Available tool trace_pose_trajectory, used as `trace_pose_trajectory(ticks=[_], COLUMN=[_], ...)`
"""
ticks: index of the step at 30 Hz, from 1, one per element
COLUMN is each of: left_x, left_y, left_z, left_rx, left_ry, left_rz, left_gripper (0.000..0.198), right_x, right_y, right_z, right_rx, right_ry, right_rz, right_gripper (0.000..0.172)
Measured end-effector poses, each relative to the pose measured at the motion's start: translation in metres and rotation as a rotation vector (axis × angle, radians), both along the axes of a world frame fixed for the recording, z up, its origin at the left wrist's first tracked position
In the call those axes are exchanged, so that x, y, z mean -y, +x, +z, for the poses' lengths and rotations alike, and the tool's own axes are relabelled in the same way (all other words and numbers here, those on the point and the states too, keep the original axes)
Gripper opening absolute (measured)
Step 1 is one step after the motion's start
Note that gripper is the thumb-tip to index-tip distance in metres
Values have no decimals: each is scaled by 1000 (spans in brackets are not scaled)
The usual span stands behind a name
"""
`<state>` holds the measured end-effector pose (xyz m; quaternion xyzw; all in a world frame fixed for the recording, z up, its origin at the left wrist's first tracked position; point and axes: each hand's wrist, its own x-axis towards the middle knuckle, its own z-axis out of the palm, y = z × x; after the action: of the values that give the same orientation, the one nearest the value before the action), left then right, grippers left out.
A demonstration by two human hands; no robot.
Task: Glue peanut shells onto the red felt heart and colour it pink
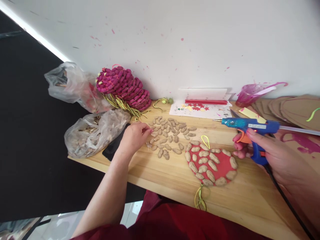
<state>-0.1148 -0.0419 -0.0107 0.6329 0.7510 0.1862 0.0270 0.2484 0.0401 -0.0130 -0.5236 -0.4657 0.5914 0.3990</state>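
In my right hand (262,146) is a blue hot glue gun (250,124) with an orange trigger, its nozzle pointing left. A glue stick sticks out of its back. Below the nozzle lies a red heart-shaped board (222,163) with peanuts glued or laid around its edge and over its left part; bare red shows on the right. A yellow loop tops it, and green-yellow strings hang below. My left hand (136,136) is at the left side of a spread of loose peanuts (170,128), fingers curled together; what they pinch, if anything, is hidden.
Plastic bags (96,133) and a stack of purple peanut pieces (125,86) stand at left. Star cutouts (197,107) lie on white paper at the back. A stained cup (246,95) and cardboard shapes (297,110) are at right. The gun's black cord (282,196) runs toward me.
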Motion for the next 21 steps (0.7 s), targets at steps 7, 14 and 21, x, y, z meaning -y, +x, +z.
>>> trace_pose_trajectory(ticks=[7,14,21], left_x=[0,0,-3], left_y=[3,4,-5], left_z=[-1,-4,-13], left_rx=[50,-34,-100], left_ry=[4,-23,-10], left_rz=[-114,-148,-149], left_gripper=[12,14,9], right_x=[-2,0,-2], right_y=[2,2,5], right_z=[-3,0,-3], right_rx=[-29,-62,-106], right_ry=[27,9,-13], right_rz=[44,48,121], right_gripper=[26,30,42])
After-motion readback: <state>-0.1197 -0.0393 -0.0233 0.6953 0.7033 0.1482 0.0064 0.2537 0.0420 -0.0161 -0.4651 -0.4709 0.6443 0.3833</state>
